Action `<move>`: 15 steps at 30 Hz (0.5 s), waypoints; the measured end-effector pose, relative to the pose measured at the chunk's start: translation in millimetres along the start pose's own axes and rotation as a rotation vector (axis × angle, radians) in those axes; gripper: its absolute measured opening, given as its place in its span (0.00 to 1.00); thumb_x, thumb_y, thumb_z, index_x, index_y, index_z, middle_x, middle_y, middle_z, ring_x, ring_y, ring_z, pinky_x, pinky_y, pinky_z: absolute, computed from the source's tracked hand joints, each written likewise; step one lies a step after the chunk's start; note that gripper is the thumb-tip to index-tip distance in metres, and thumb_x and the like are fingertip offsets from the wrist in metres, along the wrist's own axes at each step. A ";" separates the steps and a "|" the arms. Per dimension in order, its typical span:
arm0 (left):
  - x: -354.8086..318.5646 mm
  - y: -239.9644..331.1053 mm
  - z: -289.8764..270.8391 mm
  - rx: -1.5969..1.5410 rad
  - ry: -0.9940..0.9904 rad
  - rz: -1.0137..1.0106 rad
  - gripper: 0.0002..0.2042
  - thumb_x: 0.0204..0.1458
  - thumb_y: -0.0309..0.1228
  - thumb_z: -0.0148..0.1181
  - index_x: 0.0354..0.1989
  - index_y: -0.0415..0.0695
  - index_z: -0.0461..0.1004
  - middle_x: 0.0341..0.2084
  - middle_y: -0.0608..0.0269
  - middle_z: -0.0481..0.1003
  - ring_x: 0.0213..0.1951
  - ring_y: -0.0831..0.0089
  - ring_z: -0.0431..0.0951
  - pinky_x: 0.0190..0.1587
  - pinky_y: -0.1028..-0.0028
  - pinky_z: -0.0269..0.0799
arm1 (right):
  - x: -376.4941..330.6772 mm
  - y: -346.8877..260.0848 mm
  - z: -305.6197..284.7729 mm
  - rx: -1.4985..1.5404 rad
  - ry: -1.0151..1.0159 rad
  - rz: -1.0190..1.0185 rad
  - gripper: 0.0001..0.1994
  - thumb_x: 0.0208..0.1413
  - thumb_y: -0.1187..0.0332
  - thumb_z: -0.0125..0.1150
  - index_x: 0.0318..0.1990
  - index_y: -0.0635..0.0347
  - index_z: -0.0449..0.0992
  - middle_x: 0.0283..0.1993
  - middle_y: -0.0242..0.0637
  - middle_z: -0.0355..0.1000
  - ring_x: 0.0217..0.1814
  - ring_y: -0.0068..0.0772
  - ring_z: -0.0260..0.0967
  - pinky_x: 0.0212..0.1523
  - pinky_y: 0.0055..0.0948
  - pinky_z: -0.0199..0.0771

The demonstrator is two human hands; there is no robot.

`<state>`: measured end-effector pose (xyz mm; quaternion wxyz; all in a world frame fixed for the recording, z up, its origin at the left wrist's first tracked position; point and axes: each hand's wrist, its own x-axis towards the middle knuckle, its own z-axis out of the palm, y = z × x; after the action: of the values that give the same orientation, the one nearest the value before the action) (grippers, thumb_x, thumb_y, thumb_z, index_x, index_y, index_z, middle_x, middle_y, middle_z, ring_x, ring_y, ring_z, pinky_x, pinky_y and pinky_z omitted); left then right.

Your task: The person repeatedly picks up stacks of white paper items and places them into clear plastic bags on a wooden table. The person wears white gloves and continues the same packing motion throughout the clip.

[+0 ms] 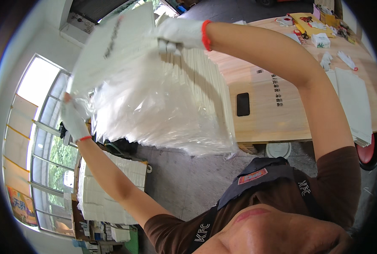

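A flat white packet in clear plastic film (112, 51), with a line of dark print, is tilted up over the left end of the table. My left hand (74, 118), in a white glove with a red cuff, is closed on its left lower edge. At its upper right corner, the curled fingers of my gloved right hand (175, 38) grip the edge. Behind and beneath it stands a tall stack of white plastic-wrapped packets (197, 97). The loose film is shiny and hides much of the stack's near side.
On the wooden table (273, 122) lie a black phone (242, 104), a pile of white sheets (353, 101), spare gloves (344, 60) and a tissue box (320, 41). Another white stack (108, 186) stands low by the window. A round white lid (278, 149) shows under the table.
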<state>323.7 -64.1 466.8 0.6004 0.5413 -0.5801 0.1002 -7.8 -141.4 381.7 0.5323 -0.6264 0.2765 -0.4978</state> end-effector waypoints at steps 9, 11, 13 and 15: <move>-209.1 -235.1 16.5 -0.376 0.134 -0.405 0.28 0.60 0.44 0.46 0.61 0.34 0.57 0.53 0.50 0.66 0.53 0.60 0.66 0.59 0.63 0.60 | -118.2 51.0 -63.1 0.005 -0.091 0.134 0.21 0.61 0.50 0.44 0.28 0.58 0.72 0.20 0.36 0.72 0.15 0.23 0.66 0.16 0.21 0.66; -326.1 -344.6 35.6 -0.254 -0.202 -0.556 0.18 0.56 0.39 0.50 0.50 0.38 0.66 0.47 0.53 0.70 0.45 0.66 0.70 0.48 0.69 0.66 | -174.1 90.7 -85.6 0.093 0.020 0.280 0.19 0.61 0.52 0.45 0.30 0.58 0.72 0.20 0.36 0.72 0.16 0.21 0.66 0.17 0.22 0.67; -416.3 -284.7 91.4 0.182 -1.115 -0.830 0.11 0.52 0.26 0.52 0.43 0.37 0.74 0.33 0.59 0.77 0.34 0.71 0.77 0.37 0.76 0.73 | -229.4 157.2 -115.9 0.210 0.173 0.381 0.17 0.61 0.53 0.46 0.31 0.57 0.72 0.23 0.35 0.72 0.18 0.20 0.66 0.18 0.22 0.67; -483.7 -230.8 143.1 -0.023 -1.619 -0.485 0.10 0.51 0.26 0.52 0.39 0.38 0.75 0.29 0.61 0.77 0.30 0.77 0.76 0.33 0.75 0.71 | -289.8 219.4 -129.5 0.423 0.549 0.497 0.15 0.61 0.54 0.46 0.32 0.56 0.71 0.27 0.31 0.71 0.21 0.20 0.65 0.20 0.21 0.67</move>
<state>263.9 -19.2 -82.8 0.0098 0.5493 -0.7001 -0.4560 -188.3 0.3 71.5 0.6594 -0.2621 0.4422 -0.5486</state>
